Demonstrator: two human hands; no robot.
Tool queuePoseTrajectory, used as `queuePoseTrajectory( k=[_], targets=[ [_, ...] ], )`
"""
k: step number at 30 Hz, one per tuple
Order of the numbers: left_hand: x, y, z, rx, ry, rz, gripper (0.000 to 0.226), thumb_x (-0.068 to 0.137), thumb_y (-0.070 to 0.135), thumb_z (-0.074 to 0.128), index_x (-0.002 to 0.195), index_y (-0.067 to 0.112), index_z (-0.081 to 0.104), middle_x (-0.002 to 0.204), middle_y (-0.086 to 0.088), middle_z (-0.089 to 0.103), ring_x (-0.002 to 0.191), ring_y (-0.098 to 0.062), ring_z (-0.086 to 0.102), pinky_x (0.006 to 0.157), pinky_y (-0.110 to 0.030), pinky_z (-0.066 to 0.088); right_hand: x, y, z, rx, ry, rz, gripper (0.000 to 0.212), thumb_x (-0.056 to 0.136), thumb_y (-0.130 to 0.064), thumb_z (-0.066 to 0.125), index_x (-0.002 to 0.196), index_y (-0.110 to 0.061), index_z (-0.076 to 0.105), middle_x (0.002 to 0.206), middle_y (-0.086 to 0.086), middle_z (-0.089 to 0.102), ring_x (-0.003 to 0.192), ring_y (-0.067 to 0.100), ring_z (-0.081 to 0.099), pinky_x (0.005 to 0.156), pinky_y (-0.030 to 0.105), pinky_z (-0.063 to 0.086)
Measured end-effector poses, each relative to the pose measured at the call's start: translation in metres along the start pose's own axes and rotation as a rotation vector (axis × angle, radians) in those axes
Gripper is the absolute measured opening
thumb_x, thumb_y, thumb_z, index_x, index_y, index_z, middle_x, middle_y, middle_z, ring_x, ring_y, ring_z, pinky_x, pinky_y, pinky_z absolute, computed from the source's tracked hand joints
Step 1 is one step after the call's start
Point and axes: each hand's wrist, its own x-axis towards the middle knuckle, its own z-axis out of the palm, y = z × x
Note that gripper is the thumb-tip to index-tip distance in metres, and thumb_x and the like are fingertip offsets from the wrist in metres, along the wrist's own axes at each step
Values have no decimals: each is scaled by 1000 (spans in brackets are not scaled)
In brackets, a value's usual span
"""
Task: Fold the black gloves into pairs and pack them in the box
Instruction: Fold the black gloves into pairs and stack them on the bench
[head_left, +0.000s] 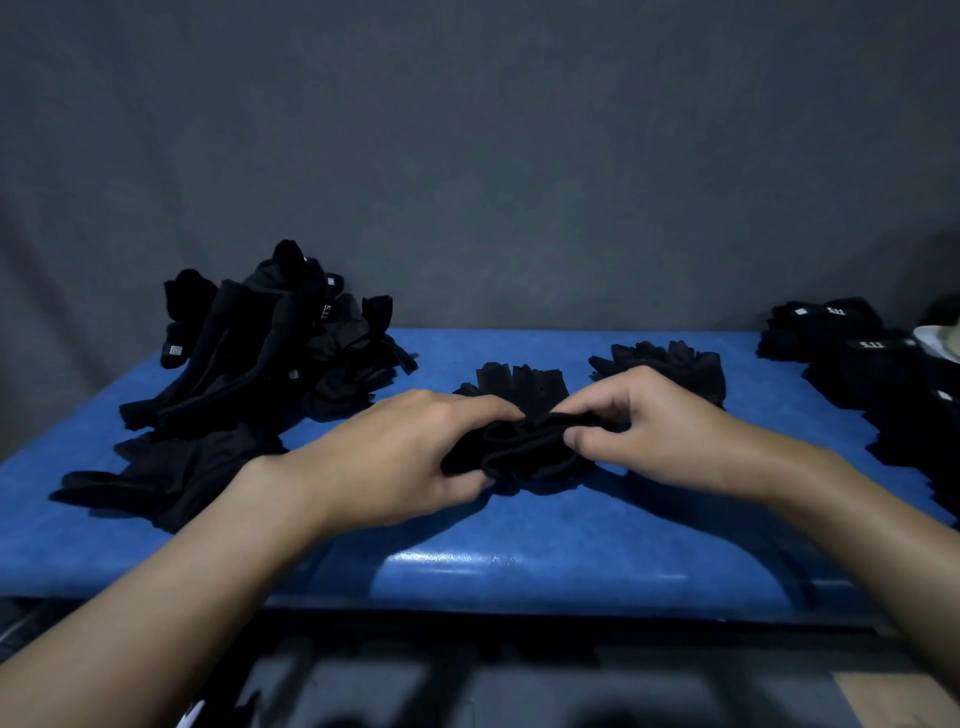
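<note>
Hands meet at the centre of the blue table (519, 561): left hand (410, 457) and right hand (644, 431) pinch a bunched black glove (524, 447) with curled fingers. Loose glove pile (270, 338) sits at ten o'clock, a neater stack (872, 364) at two o'clock.

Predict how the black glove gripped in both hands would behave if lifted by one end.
Probably floppy: the glove bunches into soft folds between the left hand and right hand. Likely light, since it looks like thin fabric. Unlikely to roll; it lies slumped on the blue table.
</note>
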Motion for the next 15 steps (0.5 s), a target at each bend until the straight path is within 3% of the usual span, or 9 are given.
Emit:
queuePoseTrajectory(
  k=[3, 7, 10, 13, 15],
  targets=[
    [1, 0, 0, -62, 57, -15, 22, 89, 41, 61, 110, 36, 58, 84, 14, 68, 73, -8, 62, 67, -39, 51, 1, 3, -2, 45, 5, -6, 17, 95, -21, 61, 99, -27, 76, 92, 4, 75, 92, 35, 68, 87, 56, 53],
    [1, -1, -2, -163, 123, -71, 9, 93, 33, 63, 101, 32, 61, 78, 9, 66, 71, -11, 61, 68, -37, 50, -2, -2, -10, 127, -85, -13, 26, 84, -37, 70, 107, -26, 72, 99, -4, 74, 96, 15, 69, 90, 32, 54],
    [2, -2, -1, -277, 139, -113, 12, 94, 36, 57, 102, 28, 62, 91, 10, 71, 89, -11, 68, 81, -42, 53, -3, -2, -8, 79, -123, 0, 38, 78, -24, 81, 113, -30, 67, 102, -11, 72, 98, 5, 67, 87, 19, 51],
    [4, -5, 1, -358, 174, -158, 16, 95, 39, 54, 98, 26, 63, 91, 8, 71, 92, -13, 68, 83, -47, 53, 1, 1, -5, 110, -6, -30, 23, 83, -16, 77, 104, -23, 68, 93, -5, 73, 89, 10, 70, 82, 29, 52],
    [6, -7, 1, -388, 214, -182, 18, 95, 45, 51, 90, 29, 60, 79, 4, 67, 78, -18, 65, 73, -48, 52, 4, 2, -3, 159, 75, -30, 15, 86, -29, 73, 99, -25, 67, 93, 9, 73, 89, 31, 70, 83, 50, 55]
  ],
)
